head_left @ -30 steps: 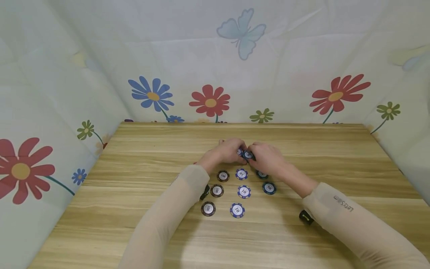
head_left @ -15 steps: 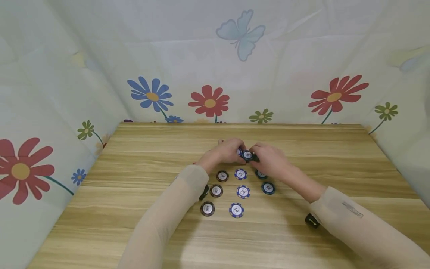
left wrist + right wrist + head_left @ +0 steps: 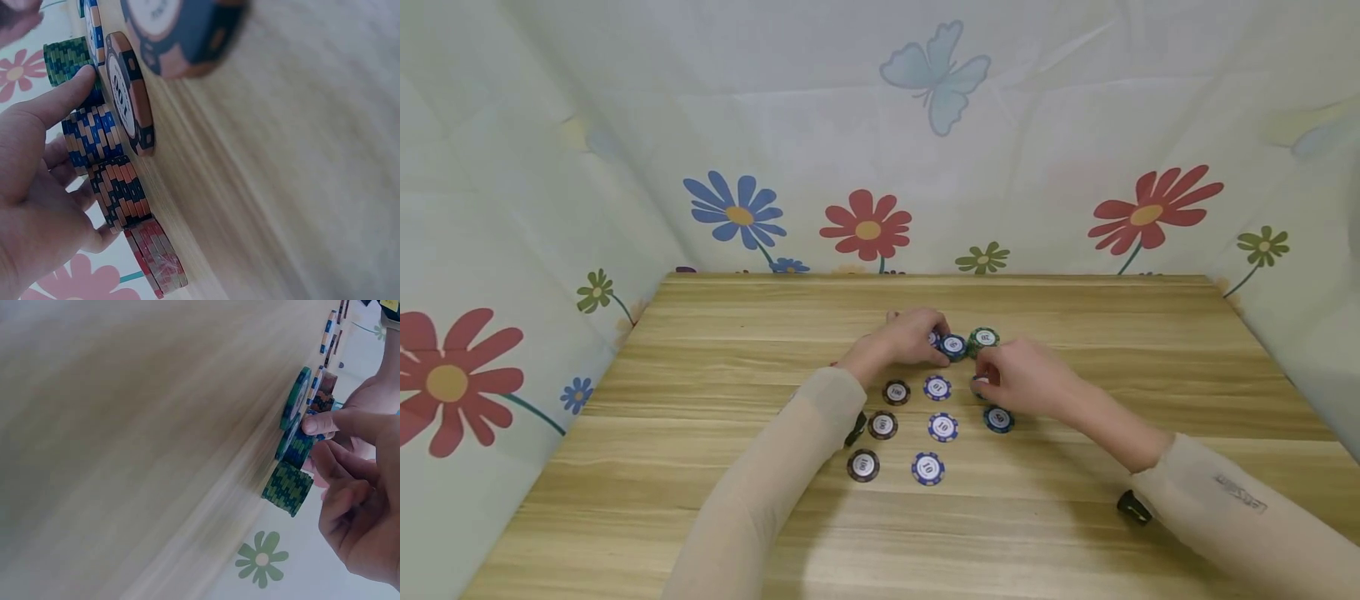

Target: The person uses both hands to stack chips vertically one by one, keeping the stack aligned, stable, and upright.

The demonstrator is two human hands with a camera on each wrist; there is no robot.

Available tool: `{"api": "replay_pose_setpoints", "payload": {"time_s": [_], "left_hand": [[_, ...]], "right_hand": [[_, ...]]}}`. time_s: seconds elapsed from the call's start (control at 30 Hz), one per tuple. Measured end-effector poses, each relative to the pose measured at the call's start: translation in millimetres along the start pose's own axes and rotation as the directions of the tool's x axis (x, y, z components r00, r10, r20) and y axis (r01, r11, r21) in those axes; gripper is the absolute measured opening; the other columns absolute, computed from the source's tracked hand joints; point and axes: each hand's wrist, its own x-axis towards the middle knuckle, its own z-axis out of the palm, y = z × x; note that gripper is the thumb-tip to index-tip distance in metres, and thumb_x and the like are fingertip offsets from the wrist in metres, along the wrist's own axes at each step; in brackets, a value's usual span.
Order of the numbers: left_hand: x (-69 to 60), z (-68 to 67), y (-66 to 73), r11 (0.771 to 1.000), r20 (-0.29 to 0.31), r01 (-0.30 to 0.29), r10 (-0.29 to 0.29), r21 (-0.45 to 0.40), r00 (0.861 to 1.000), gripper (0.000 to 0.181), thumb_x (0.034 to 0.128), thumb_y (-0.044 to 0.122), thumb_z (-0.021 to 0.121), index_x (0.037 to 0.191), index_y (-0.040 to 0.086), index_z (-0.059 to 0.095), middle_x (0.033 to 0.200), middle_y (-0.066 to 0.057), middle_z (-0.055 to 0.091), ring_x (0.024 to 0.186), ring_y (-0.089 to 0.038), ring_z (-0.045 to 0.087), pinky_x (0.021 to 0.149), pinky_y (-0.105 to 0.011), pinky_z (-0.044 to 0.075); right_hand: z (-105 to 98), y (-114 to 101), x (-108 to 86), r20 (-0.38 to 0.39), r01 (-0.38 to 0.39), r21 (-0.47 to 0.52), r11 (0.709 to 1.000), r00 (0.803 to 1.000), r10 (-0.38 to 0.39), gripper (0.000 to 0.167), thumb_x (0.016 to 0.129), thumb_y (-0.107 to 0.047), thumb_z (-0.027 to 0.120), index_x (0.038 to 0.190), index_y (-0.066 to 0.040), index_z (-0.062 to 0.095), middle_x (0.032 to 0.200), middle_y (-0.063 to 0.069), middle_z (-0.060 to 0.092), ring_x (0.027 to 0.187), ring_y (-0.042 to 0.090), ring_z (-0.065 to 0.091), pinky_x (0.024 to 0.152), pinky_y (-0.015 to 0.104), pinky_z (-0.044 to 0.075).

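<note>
In the head view my left hand (image 3: 904,340) holds the stack of dark teal poker chips marked 50 (image 3: 953,347), thumb in front and fingers behind. Its fingers also lie behind the blue chip stack (image 3: 92,139) and black-and-orange chip stack (image 3: 120,194), seen in the left wrist view. My right hand (image 3: 1028,377) is low over a loose teal chip (image 3: 286,439), thumb at its edge, other fingers curled with a gap from the thumb. The chip lies flat, partly covered by this hand in the head view. A green chip stack (image 3: 983,337) stands right of the teal one.
Nearer me on the wooden table (image 3: 737,533) lie another teal chip (image 3: 998,419), three blue chips marked 10 (image 3: 943,427) and three dark chips marked 100 (image 3: 883,425). A red chip stack (image 3: 156,257) ends the row. Flowered cloth (image 3: 1037,167) hangs behind.
My right hand has left the teal stack and moved right and nearer me, to the loose teal chip. The green stack is now uncovered. My left hand has stayed in place.
</note>
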Motion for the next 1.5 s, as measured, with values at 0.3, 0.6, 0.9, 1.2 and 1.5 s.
{"api": "replay_pose_setpoints", "payload": {"time_s": [0.3,0.6,0.9,1.2,1.5], "left_hand": [[0.0,-1.1,-0.2,1.0,0.008,-0.003,0.003,-0.007,1.0,0.043,0.0902,0.033,0.082,0.124,0.013,0.066,0.124,-0.001,0.065,0.123,-0.021,0.056,0.115,-0.068,0.013],[-0.2,-1.1,0.4,1.0,0.011,-0.005,0.005,0.005,1.0,0.043,0.0903,0.033,0.082,0.125,0.014,0.066,0.125,0.0,0.065,0.123,-0.02,0.055,0.116,-0.067,0.014],[-0.8,-0.6,0.2,1.0,0.004,-0.007,0.007,0.001,1.0,0.043,0.0894,0.034,0.083,0.124,0.014,0.066,0.124,0.0,0.065,0.12,-0.02,0.056,0.115,-0.066,0.014],[0.7,-0.1,1.4,1.0,-0.001,-0.001,0.002,0.022,1.0,0.043,0.089,0.035,0.083,0.123,0.014,0.066,0.123,0.0,0.065,0.121,-0.02,0.056,0.115,-0.067,0.015],[1.1,1.8,0.2,0.999,-0.007,0.004,-0.004,0.032,1.0,0.045,0.0897,0.036,0.082,0.125,0.014,0.066,0.126,0.0,0.064,0.125,-0.021,0.055,0.116,-0.068,0.012]], "right_hand": [[-4.8,1.3,-12.5,0.117,0.086,-0.051,0.995,0.99,-0.08,0.023,0.086,-0.033,0.084,0.082,-0.014,0.071,0.062,-0.013,0.051,0.053,0.003,0.044,0.05,0.025,0.039],[-8.0,-2.5,-15.9,0.323,0.061,-0.094,0.994,0.946,-0.027,0.033,0.082,-0.04,0.086,0.079,-0.019,0.06,0.066,-0.01,0.05,0.057,0.008,0.043,0.052,0.027,0.033],[-7.6,-3.7,-15.2,0.34,0.06,-0.088,0.994,0.94,-0.026,0.025,0.081,-0.027,0.088,0.086,-0.015,0.067,0.074,-0.008,0.056,0.062,0.009,0.048,0.056,0.029,0.042],[-6.8,-5.0,-17.5,0.34,0.047,-0.074,0.996,0.94,-0.019,0.022,0.082,-0.021,0.085,0.083,-0.016,0.063,0.074,-0.007,0.053,0.062,0.01,0.046,0.055,0.028,0.038],[-1.7,-3.4,-19.3,0.318,0.034,-0.057,0.998,0.948,-0.015,0.024,0.08,-0.022,0.083,0.09,-0.013,0.063,0.078,-0.006,0.055,0.063,0.009,0.05,0.055,0.027,0.043]]}}
